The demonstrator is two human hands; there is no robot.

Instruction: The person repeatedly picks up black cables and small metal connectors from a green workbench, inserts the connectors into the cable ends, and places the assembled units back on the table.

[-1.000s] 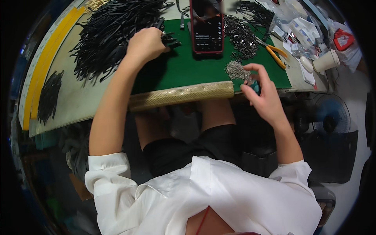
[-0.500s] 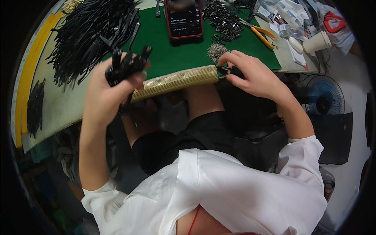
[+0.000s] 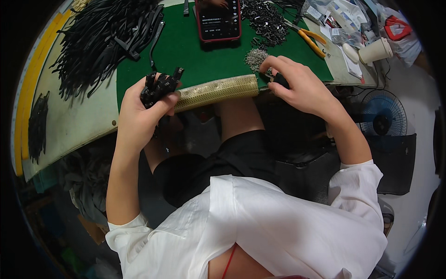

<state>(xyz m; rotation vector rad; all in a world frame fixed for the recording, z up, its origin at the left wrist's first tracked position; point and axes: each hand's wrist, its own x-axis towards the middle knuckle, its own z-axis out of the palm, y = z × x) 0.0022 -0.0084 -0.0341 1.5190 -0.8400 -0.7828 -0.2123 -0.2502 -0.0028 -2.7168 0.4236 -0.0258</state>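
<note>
My left hand (image 3: 141, 111) is closed around a bundle of black straps (image 3: 160, 88) with shiny ends, over the left end of a yellow mesh-patterned roll (image 3: 218, 92) along the table's front edge. Near the roll's right end, my right hand (image 3: 304, 88) is curled around a small black-handled tool (image 3: 280, 82); most of it is hidden by the fingers. Just beyond those fingertips lies a heap of tiny silver metal pieces (image 3: 256, 60). Behind it spreads a larger pile of small black parts (image 3: 267, 23).
A green mat (image 3: 190, 60) covers the table's middle. Many black straps (image 3: 102, 42) are heaped at left, by a yellow ruler strip (image 3: 35, 79). A red-cased phone (image 3: 218, 23), orange-handled pliers (image 3: 310, 42) and a paper cup (image 3: 375, 50) lie farther back; a fan (image 3: 383, 116) stands at right.
My left hand has shifted right and slightly downward with the black straps, nearer the roll. My right hand has barely moved, its fingers still around the tool.
</note>
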